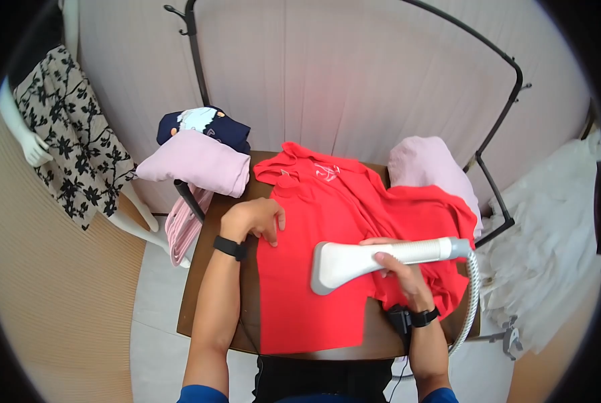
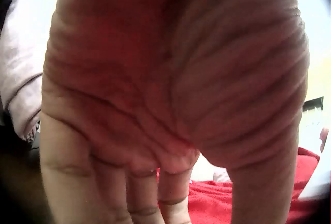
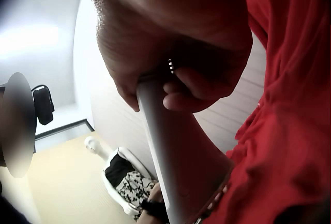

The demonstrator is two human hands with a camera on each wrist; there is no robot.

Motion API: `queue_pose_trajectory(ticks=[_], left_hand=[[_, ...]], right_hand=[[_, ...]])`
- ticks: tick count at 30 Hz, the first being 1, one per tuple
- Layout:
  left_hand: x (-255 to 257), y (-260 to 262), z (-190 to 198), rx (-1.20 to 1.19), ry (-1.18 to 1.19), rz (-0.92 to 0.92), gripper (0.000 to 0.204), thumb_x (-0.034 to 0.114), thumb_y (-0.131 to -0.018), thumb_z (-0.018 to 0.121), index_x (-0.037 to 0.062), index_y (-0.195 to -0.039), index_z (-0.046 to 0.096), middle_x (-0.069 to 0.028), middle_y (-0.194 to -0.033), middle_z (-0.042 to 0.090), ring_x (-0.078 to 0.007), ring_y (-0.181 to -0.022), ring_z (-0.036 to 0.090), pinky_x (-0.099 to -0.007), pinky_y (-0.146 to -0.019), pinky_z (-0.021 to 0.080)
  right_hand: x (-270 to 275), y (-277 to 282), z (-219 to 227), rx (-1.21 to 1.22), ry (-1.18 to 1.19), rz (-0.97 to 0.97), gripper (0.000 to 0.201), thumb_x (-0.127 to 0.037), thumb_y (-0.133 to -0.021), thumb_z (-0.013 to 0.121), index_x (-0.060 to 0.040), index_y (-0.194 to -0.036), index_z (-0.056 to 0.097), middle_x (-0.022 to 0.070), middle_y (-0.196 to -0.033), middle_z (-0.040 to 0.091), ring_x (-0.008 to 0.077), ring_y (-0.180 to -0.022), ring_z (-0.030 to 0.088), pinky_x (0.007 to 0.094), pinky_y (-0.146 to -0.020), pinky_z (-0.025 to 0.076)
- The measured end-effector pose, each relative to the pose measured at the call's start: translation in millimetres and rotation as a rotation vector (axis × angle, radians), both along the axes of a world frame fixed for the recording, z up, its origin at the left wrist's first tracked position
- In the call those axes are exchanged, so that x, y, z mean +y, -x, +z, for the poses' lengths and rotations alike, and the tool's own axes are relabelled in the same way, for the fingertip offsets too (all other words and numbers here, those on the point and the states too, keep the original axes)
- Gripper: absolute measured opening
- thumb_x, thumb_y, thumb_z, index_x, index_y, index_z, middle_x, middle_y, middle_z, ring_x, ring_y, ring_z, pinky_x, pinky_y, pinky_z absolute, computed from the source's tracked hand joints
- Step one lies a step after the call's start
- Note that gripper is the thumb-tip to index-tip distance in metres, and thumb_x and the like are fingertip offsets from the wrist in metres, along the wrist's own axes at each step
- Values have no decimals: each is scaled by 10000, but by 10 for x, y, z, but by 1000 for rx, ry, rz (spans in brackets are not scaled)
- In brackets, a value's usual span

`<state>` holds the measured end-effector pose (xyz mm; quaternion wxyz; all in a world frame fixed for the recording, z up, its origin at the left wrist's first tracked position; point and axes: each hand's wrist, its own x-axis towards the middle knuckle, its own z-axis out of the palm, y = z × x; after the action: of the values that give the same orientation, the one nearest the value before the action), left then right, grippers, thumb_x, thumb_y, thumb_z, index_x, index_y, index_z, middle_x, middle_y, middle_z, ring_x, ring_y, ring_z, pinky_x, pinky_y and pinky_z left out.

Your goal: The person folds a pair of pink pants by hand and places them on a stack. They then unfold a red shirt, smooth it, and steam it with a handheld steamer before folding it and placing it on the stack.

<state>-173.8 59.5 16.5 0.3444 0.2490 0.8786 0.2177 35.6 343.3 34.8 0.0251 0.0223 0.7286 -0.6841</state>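
A red garment (image 1: 314,269) with a small white print near its top is spread over the brown table, its right part bunched in folds. My right hand (image 1: 402,272) grips the handle of a white garment steamer (image 1: 347,263). The steamer's broad grey-edged head points left, over the middle of the garment. In the right wrist view, curled fingers (image 3: 191,87) wrap the handle, with red cloth close beside the head. My left hand (image 1: 259,218) rests at the garment's left edge, fingertips down on the cloth. The left wrist view shows its palm (image 2: 124,94) and extended fingers.
A ribbed hose (image 1: 473,289) runs from the steamer down past the table's right side. Folded pink clothes (image 1: 203,161) and a navy one (image 1: 236,131) lie at the back left, another pink garment (image 1: 428,161) at the back right. A black rack (image 1: 196,60) frames the table; a skirted mannequin (image 1: 72,141) stands left.
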Motion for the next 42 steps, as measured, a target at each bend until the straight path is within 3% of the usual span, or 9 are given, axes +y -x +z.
queue_pose_trajectory(ticks=[3,6,11,18,20,24,26,32,42], left_hand=[[14,-37,-84,88,95,19,455,34,-593,887,30,-983,653,-51,-763,690,-191,-686,657,-335,-611,527],[56,-42,-87,141,104,8,429,14,-603,876,28,-963,643,-59,-794,701,-182,-698,662,-329,-609,526],[-48,111,-227,3,-27,-11,384,-21,-643,838,17,-970,640,-60,-783,688,-172,-719,677,-312,-622,531],[-93,165,-288,-80,-111,13,361,-38,-676,798,26,-994,642,-47,-830,681,-178,-771,702,-332,-673,579],[-98,155,-289,-63,-128,21,328,-35,-688,787,8,-979,641,-53,-775,660,-159,-729,684,-297,-648,561],[-81,126,-239,-33,-103,27,345,-42,-667,803,10,-971,649,-56,-801,668,-163,-733,685,-301,-655,569],[-78,124,-244,-9,-82,34,377,-47,-638,824,9,-970,654,-98,-873,736,-197,-750,707,-326,-687,581],[-72,105,-239,15,-70,39,365,-34,-636,834,7,-955,660,-67,-823,696,-185,-724,683,-319,-636,558],[-51,78,-219,21,-24,93,342,-42,-623,825,1,-928,677,-69,-799,697,-194,-726,677,-329,-632,536]], right_hand=[[-222,182,-16,-7,-46,70,338,-275,-935,717,-39,-1176,732,21,-988,718,85,-794,588,232,-697,472],[-468,311,-29,68,-121,133,304,-221,-964,710,-14,-1186,717,55,-1056,733,157,-1012,668,298,-911,516],[-754,420,-240,56,12,155,328,-238,-947,734,-18,-1188,712,76,-1142,720,142,-1045,654,295,-930,517],[-892,440,-253,111,-96,180,374,-255,-946,732,-10,-1225,685,99,-1147,714,172,-1046,673,306,-922,528],[-884,441,-283,104,-95,187,376,-254,-946,731,-8,-1225,683,106,-1153,712,178,-1052,675,310,-922,531],[-774,408,-303,158,-106,216,369,-221,-938,736,-5,-1231,680,114,-1175,707,182,-1062,674,311,-928,531],[-681,370,-252,156,-131,232,366,-210,-937,735,-3,-1235,678,118,-1181,705,183,-1068,673,310,-932,529],[-370,194,-125,145,-138,202,318,-102,-907,747,27,-1194,701,125,-1124,737,169,-1011,691,303,-912,541],[193,-12,19,190,-264,180,291,-72,-855,771,16,-1129,729,122,-1022,757,185,-920,721,319,-846,576]])
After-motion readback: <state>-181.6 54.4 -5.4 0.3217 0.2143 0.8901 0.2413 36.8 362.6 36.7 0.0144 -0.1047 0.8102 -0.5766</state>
